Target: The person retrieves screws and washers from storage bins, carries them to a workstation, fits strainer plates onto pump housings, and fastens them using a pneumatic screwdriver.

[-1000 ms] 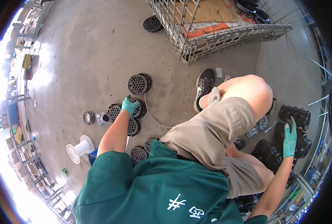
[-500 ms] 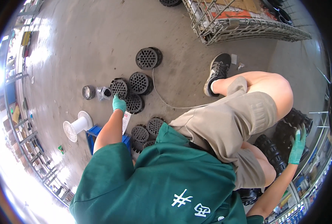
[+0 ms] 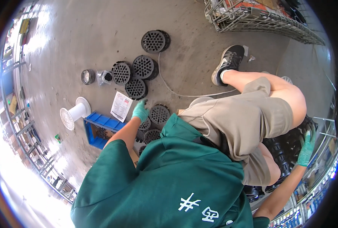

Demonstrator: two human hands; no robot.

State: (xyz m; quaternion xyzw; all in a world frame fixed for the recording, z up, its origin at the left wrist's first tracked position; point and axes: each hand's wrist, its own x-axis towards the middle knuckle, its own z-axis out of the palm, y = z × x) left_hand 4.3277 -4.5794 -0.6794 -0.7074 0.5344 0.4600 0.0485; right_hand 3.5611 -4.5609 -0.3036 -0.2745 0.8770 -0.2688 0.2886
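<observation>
My left hand (image 3: 140, 112), in a light green glove, is over the floor with its fingers drawn together; a small dark bit shows at the fingertips, too small to name. Just beyond it lie round black grates with patterned holes (image 3: 136, 88), and more such grates (image 3: 159, 114) sit beside and below the hand. My right hand (image 3: 308, 147), gloved alike, has its fingers stretched out at the far right, against stacked black ribbed parts (image 3: 277, 154) beside my leg. The fingertips there are partly hard to see.
A blue bin (image 3: 105, 117) of small dark pieces stands left of my arm, with a printed sheet (image 3: 121, 106) at its edge. Left of it lies a white spool (image 3: 76, 113). A clear plastic bag (image 3: 103, 77) lies farther off. A wire cage (image 3: 260, 21) stands at upper right.
My left hand has come off the grate and moved back toward me, to the right. The view has shifted a little, showing more of the blue bin and sheet. My right hand stays by the black parts.
</observation>
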